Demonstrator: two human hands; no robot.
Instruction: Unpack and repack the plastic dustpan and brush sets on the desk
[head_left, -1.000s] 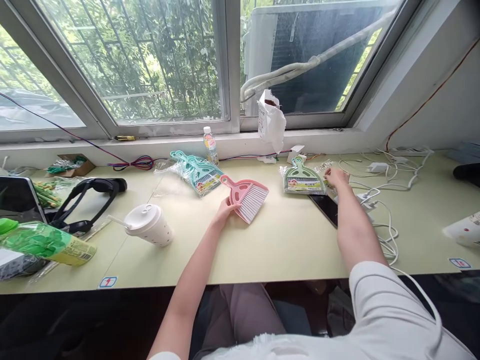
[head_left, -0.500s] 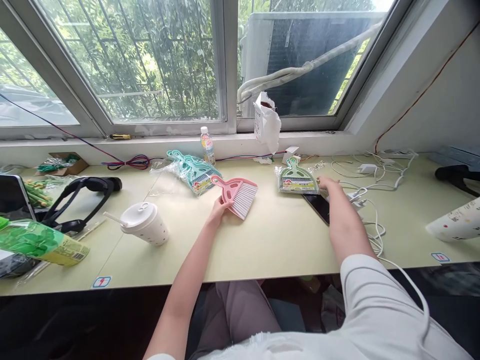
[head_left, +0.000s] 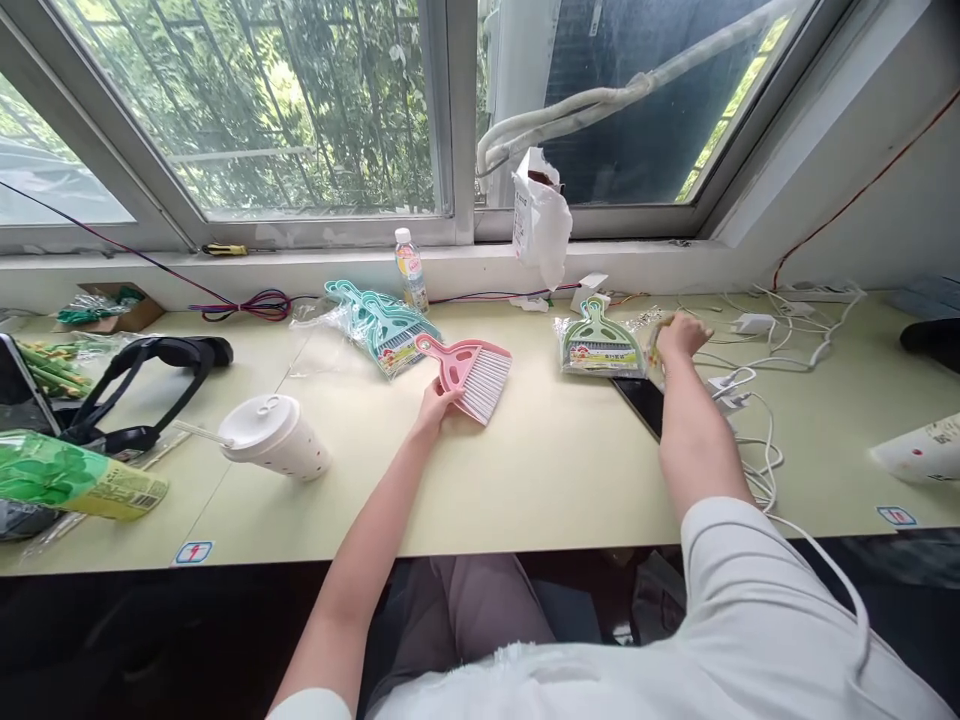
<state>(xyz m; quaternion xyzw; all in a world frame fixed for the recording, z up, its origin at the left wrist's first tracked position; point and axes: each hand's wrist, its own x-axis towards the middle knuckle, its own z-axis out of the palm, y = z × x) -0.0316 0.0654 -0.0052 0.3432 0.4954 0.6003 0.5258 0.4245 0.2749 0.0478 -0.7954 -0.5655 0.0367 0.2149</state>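
My left hand (head_left: pixel 435 405) is closed around the side of a pink dustpan (head_left: pixel 454 365). A brush with pale bristles (head_left: pixel 486 385) is nested in that pan, bristles facing right. Over at the right, my right hand (head_left: pixel 682 335) is closed at the edge of a crumpled clear plastic wrapper (head_left: pixel 657 350) with a yellowish patch; its fingertips are partly hidden. Just left of it lies a green dustpan and brush set (head_left: pixel 600 340) in clear packaging with a label. Several teal dustpan sets (head_left: pixel 382 325), partly in plastic, lie behind the pink one.
A white lidded cup with straw (head_left: pixel 274 440), a green-capped drink bottle (head_left: pixel 82 480) and a black headset (head_left: pixel 150 385) occupy the left. A phone (head_left: pixel 641 400) lies under my right wrist, beside white cables (head_left: pixel 765 450). Behind stand a small bottle (head_left: pixel 410 268) and a white paper bag (head_left: pixel 540 220).
My right hand first came down and left beside the green set, then lifted and shifted right. My left hand keeps hold of the pink dustpan. The camera view has tilted slightly.
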